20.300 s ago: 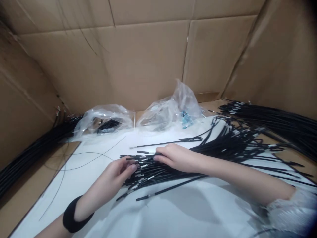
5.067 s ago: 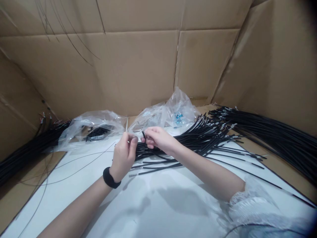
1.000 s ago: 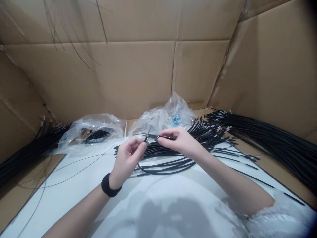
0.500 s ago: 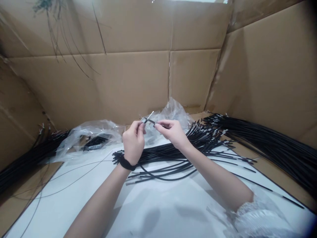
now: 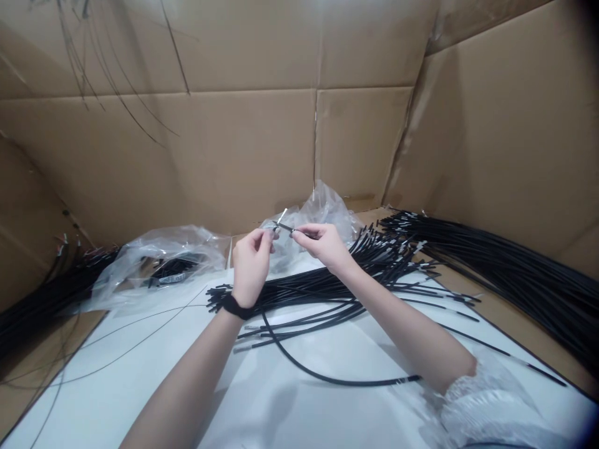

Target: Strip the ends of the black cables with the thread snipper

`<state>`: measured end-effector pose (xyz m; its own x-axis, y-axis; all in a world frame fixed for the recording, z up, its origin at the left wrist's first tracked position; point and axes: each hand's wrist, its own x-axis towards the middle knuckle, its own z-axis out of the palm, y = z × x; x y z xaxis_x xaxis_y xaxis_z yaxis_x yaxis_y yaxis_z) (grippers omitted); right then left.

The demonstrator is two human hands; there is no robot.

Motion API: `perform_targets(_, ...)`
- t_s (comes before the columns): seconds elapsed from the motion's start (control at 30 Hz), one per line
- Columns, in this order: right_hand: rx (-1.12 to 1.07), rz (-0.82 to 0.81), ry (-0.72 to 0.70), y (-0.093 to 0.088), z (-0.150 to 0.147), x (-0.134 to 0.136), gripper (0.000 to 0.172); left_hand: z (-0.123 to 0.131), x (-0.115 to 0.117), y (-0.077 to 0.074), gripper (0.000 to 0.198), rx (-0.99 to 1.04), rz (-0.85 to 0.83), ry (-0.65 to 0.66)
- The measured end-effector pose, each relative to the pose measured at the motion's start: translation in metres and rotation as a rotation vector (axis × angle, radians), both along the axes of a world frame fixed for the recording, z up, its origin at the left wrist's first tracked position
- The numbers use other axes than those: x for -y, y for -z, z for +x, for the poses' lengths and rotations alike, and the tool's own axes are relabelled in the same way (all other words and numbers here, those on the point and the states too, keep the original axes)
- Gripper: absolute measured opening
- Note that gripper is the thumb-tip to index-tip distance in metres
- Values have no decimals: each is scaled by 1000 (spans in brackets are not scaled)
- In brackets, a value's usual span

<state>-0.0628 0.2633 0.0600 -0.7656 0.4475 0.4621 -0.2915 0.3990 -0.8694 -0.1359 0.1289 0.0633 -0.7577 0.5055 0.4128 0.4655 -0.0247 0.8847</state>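
Observation:
My left hand (image 5: 251,262) is raised above the white sheet (image 5: 299,405), its fingers pinched on a small silver metal tip (image 5: 279,219). My right hand (image 5: 322,243) pinches the end of a black cable (image 5: 327,377) just to the right of that tip. The two hands nearly touch. That cable hangs down behind my hands, curves across the sheet and ends near my right elbow. Under my hands lies a spread pile of black cables (image 5: 337,293) with silver ends.
Two clear plastic bags (image 5: 159,262) (image 5: 322,209) lie at the back. Long black cable bundles run along the right (image 5: 515,274) and left (image 5: 42,299) sides. Thin wires (image 5: 116,324) trail over the sheet. Cardboard walls (image 5: 243,143) enclose the area.
My hands stayed raised, pinching the same tip and cable end. The held cable's loop has swung out across the sheet toward my right elbow.

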Motion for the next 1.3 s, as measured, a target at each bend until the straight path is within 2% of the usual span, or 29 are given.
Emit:
perform_targets(0.07,-5,-16,6,1,0,0,29,3,-2,8,21,-297,-46,-230)
perform_targets(0.13,-3,-18,12,1,1,0,29,4,-2,12,21,-453,-86,-315)
perform_targets(0.2,10,-5,17,1,2,1,29,2,0,10,21,-393,-80,-253)
perform_targets(0.33,82,39,10,0,2,-2,29,-8,3,3,27,33,-36,63)
perform_targets(0.4,139,82,-5,-1,3,-8,28,-15,3,4,28,117,-27,103)
perform_targets(0.47,148,152,39,-3,6,-15,28,-23,2,9,29,99,-11,19)
perform_targets(0.6,65,358,246,-5,13,-24,26,-42,0,24,27,-2,47,-229)
perform_targets(0.67,41,482,242,0,11,-22,24,-50,-1,32,27,-43,37,-290)
perform_targets(0.77,21,641,177,13,-1,-18,24,-59,-4,41,27,-59,-28,-288)
perform_targets(0.9,87,753,141,24,-27,-19,24,-61,-7,49,29,-75,-116,-272)
perform_targets(1.1,225,833,71,23,-49,-22,24,-61,-8,56,20,-127,-242,-334)
perform_targets(1.3,345,852,72,25,-59,-15,25,-64,-9,64,23,-168,-329,-387)
